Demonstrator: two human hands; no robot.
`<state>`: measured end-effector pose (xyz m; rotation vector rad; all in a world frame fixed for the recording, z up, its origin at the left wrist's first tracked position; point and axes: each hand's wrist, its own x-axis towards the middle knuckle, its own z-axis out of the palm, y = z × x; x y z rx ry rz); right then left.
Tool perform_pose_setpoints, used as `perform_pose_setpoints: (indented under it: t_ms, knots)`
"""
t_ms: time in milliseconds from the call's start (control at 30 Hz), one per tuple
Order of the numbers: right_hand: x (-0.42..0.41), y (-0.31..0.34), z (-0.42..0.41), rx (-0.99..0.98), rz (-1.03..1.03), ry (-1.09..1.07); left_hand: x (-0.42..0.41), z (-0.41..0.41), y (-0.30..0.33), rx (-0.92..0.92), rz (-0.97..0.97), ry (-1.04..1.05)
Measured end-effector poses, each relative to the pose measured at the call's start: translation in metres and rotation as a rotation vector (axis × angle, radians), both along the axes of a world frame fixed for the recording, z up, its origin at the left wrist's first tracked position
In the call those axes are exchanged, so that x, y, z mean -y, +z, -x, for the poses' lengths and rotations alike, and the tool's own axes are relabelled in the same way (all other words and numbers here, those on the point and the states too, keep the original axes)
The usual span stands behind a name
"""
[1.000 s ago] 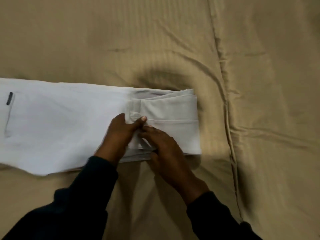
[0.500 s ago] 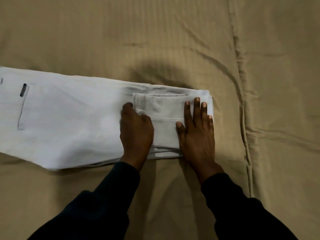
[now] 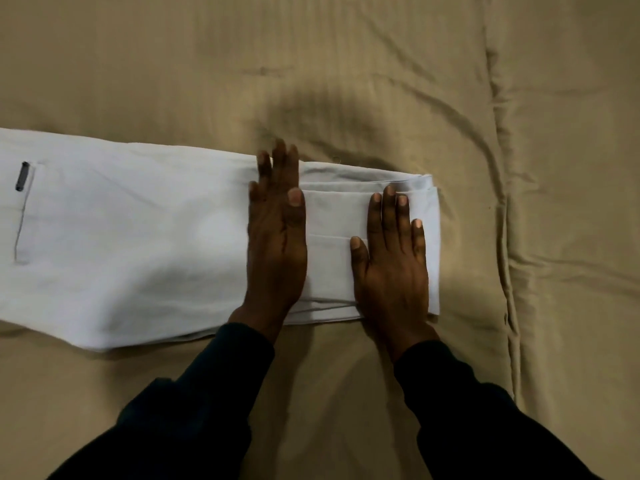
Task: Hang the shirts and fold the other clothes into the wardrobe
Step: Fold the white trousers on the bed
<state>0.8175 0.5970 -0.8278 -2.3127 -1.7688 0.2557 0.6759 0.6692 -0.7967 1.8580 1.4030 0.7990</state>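
Two flat hands press on a pair of white trousers (image 3: pixel 131 244) laid across a tan bedsheet (image 3: pixel 346 64). The left hand (image 3: pixel 277 244) has its fingers (image 3: pixel 284 164) straight and held close together, pointing to twelve o'clock; their tips reach the far edge of the cloth and look slightly blurred, while the thumb lies alongside at about one o'clock. Its palm rests where the folded-over part meets the single layer. The right hand (image 3: pixel 393 268) also lies palm down, fingers (image 3: pixel 389 209) straight and nearly touching one another, pointing to twelve o'clock, the thumb spread out toward ten o'clock. It sits on the folded stack (image 3: pixel 329 258) of trouser legs, whose layered edges show at twelve and six o'clock of the hand, with the fold's end just at three o'clock of it. Neither hand pinches anything.

From the left hand toward nine o'clock the trousers run on unfolded to the picture's left edge, where a back pocket seam and a small dark tab (image 3: pixel 23 176) show. Dark sleeves (image 3: pixel 467 410) cover both forearms, coming in from six o'clock. At three o'clock of the stack a raised ridge (image 3: pixel 509 237) in the sheet runs from twelve to six o'clock, with creases around it.
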Motion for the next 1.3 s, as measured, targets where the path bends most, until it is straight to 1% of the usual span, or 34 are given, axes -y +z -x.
perform_pose_setpoints:
  t_ms: [67, 100, 133, 200, 333, 433, 500, 567, 600, 667, 700, 733, 800, 833, 900, 933, 967, 1000, 1067, 1100, 1133, 1167, 1200, 1300]
  knots:
    - [-0.001, -0.001, 0.002, 0.0, -0.001, -0.006, -0.002, 0.008, -0.015, -0.282, -0.056, -0.031]
    - [-0.003, -0.001, 0.003, -0.013, -0.002, -0.008, -0.002, 0.009, -0.025, -0.394, -0.081, -0.044]
    - [-0.005, 0.001, 0.005, -0.033, -0.006, -0.006, -0.001, 0.008, -0.031, -0.449, -0.089, -0.047]
    - [-0.009, 0.003, 0.007, -0.07, -0.025, 0.031, 0.001, 0.004, -0.033, -0.472, -0.102, -0.034]
    - [-0.015, 0.001, 0.004, -0.044, -0.054, 0.058, 0.0, 0.004, -0.035, -0.49, -0.128, -0.028]
    - [-0.014, 0.001, -0.007, 0.001, -0.078, -0.052, 0.0, 0.002, -0.036, -0.501, -0.124, -0.024]
    - [-0.014, 0.001, -0.019, 0.043, -0.049, -0.128, 0.001, 0.002, -0.038, -0.498, -0.13, -0.019]
    - [-0.016, -0.002, -0.025, 0.048, -0.015, -0.124, 0.001, 0.001, -0.039, -0.49, -0.142, -0.018]
    - [-0.016, -0.002, -0.026, 0.024, -0.02, -0.12, 0.001, 0.0, -0.039, -0.479, -0.136, -0.012]
    - [-0.015, 0.004, -0.024, -0.124, -0.112, -0.164, 0.0, 0.002, -0.039, -0.454, -0.105, -0.018]
    - [-0.014, 0.009, -0.026, -0.22, -0.196, -0.216, 0.0, 0.003, -0.036, -0.402, -0.097, -0.026]
    - [-0.01, 0.015, -0.03, -0.281, -0.274, -0.275, 0.0, 0.006, -0.034, -0.279, -0.077, -0.02]
    - [0.0, 0.024, -0.036, -0.323, -0.319, -0.386, 0.0, 0.015, -0.009, 0.1, 0.033, 0.058]
    - [0.005, 0.029, -0.038, -0.357, -0.289, -0.441, -0.003, 0.019, 0.007, 0.284, 0.1, 0.109]
    - [0.013, 0.037, -0.044, -0.447, -0.168, -0.539, -0.015, 0.024, 0.032, 0.627, 0.222, 0.193]
    - [0.018, 0.04, -0.046, -0.486, -0.095, -0.566, -0.021, 0.027, 0.034, 0.796, 0.277, 0.181]
    - [0.02, 0.044, -0.049, -0.523, -0.021, -0.58, -0.026, 0.028, 0.03, 0.91, 0.332, 0.15]
    - [0.022, 0.048, -0.05, -0.565, 0.038, -0.585, -0.027, 0.029, 0.022, 0.922, 0.392, 0.152]
    - [0.022, 0.061, -0.05, -0.707, 0.065, -0.603, -0.021, 0.03, 0.004, 0.791, 0.492, 0.104]
    - [0.021, 0.07, -0.047, -0.773, 0.054, -0.612, -0.016, 0.032, -0.003, 0.732, 0.474, 0.058]
    - [0.019, 0.081, -0.045, -0.827, 0.036, -0.611, -0.015, 0.033, -0.005, 0.717, 0.472, 0.061]
    - [0.017, 0.095, -0.039, -0.874, 0.017, -0.593, -0.017, 0.033, -0.001, 0.778, 0.521, 0.097]
    - [0.014, 0.111, -0.031, -0.921, -0.008, -0.567, -0.02, 0.035, 0.005, 0.825, 0.529, 0.137]
    - [0.001, 0.161, 0.002, -1.017, -0.12, -0.461, -0.021, 0.047, 0.02, 0.984, 0.553, 0.162]
